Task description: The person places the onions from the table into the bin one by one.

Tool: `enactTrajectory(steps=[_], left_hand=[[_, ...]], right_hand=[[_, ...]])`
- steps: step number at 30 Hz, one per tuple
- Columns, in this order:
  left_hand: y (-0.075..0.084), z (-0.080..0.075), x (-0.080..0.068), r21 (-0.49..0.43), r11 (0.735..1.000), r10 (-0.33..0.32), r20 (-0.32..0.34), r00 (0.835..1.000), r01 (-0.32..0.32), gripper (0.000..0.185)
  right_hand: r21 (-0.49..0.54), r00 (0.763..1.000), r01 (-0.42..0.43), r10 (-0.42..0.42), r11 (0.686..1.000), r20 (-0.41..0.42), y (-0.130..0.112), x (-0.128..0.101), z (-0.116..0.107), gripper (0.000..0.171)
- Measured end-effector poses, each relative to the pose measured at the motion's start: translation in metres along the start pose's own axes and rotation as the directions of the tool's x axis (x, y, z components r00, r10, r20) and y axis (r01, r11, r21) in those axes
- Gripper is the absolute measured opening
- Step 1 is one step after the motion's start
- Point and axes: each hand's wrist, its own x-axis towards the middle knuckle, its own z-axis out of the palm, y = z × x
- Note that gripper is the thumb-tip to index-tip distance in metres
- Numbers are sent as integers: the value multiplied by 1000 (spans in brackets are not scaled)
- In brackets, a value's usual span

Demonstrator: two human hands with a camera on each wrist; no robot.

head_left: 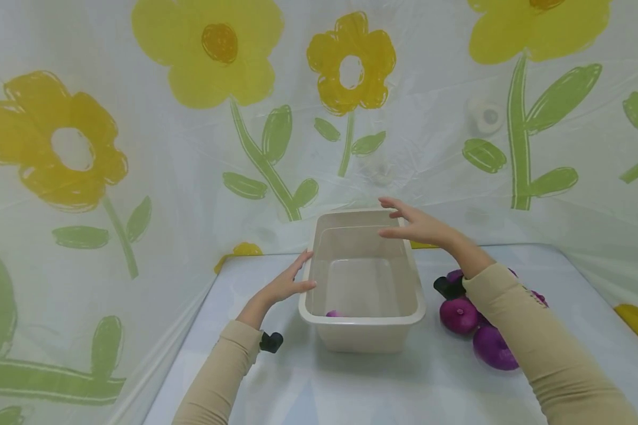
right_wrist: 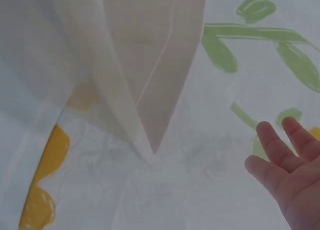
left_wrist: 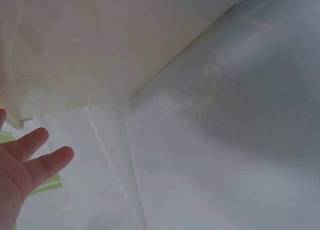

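Bin (head_left: 363, 277) sat mid-surface (head_left: 351, 383), beige, open top, one purple onion (head_left: 334, 314) barely visible inside at its near wall. Left hand (head_left: 287, 283) was spread, fingertips against the bin's left rim, likely steadying it. Right hand (head_left: 412, 223) hovered flat and open over the bin's far right corner, holding nothing. More purple onions (head_left: 470, 327) lay just right of the bin, close for easy loading.

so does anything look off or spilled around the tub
Nothing spilled or damaged. The beige tub stands upright, both hands open at its sides. One purple onion lies inside; the other purple onions sit loose on the table, right of the tub.
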Motion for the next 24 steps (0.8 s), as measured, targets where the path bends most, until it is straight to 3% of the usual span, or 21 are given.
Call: enactTrajectory(steps=[6, 15, 19, 24], left_hand=[[19, -2, -9, -6, 1000, -6, 27, 1000, 6, 81], [19, -3, -10, 8, 1000, -9, 26, 1000, 8, 81], [18, -3, -10, 16, 1000, -5, 24, 1000, 5, 80], [21, -2, -11, 17, 1000, 6, 24, 1000, -6, 80]], right_hand=[[-54, 998, 33, -36, 998, -44, 10, -21, -9, 79], [-70, 991, 70, -77, 995, -107, 32, -64, -12, 73], [-32, 990, 64, -67, 997, -125, 51, -82, -9, 71], [-81, 988, 24, -36, 996, -153, 72, -109, -3, 70]])
